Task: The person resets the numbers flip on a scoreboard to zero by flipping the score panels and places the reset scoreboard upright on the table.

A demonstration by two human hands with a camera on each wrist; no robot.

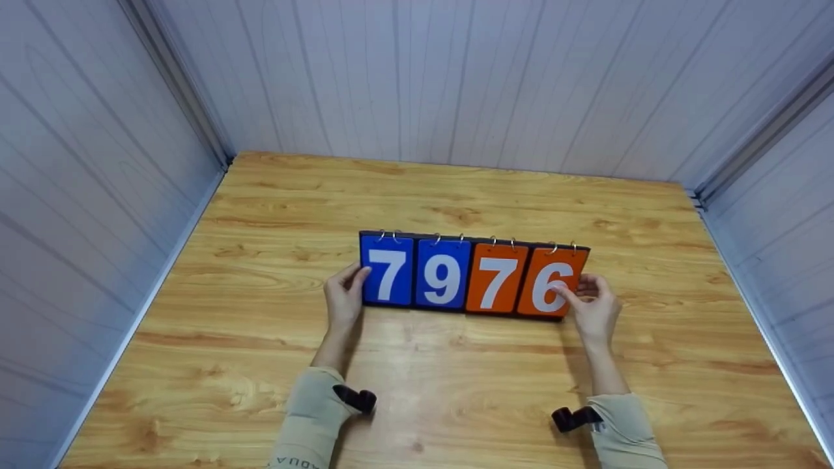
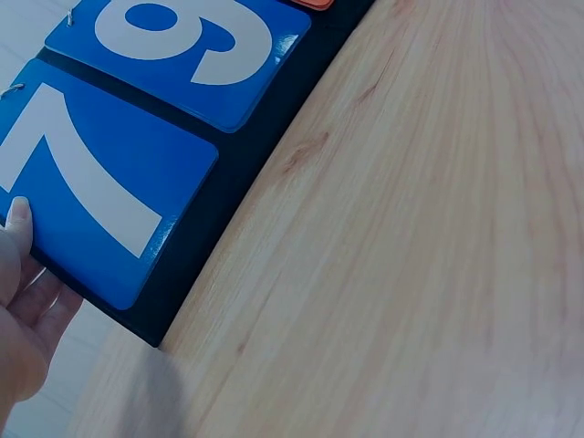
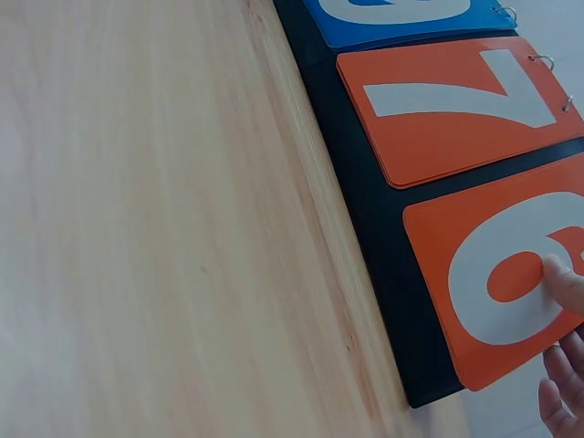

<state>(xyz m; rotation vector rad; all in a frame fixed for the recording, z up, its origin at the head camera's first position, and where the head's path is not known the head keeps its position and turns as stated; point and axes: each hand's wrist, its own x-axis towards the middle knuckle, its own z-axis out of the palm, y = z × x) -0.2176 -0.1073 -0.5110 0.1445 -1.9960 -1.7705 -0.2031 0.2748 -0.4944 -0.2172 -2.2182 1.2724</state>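
Note:
A flip scoreboard [image 1: 440, 309] with a black backing stands across the middle of the table, its ringed number cards facing me. Two blue cards [image 1: 387, 270] on the left read 7 and 9; two orange cards [image 1: 495, 277] on the right read 7 and 6. My left hand [image 1: 343, 296] pinches the left edge, thumb on the blue 7 card and fingers behind the board. At the other end my right hand [image 1: 596, 312] holds the right edge, its thumb [image 3: 564, 283] lying over the 6. The fingers behind the board are partly hidden.
The wood-grain table [image 1: 456, 404] carries the scoreboard and ends at a pale panelled wall [image 1: 417, 85] behind. Similar panels rise at the left [image 1: 78, 195] and right [image 1: 782, 169]. Dark wrist cameras [image 1: 357, 398] are strapped over both beige sleeves.

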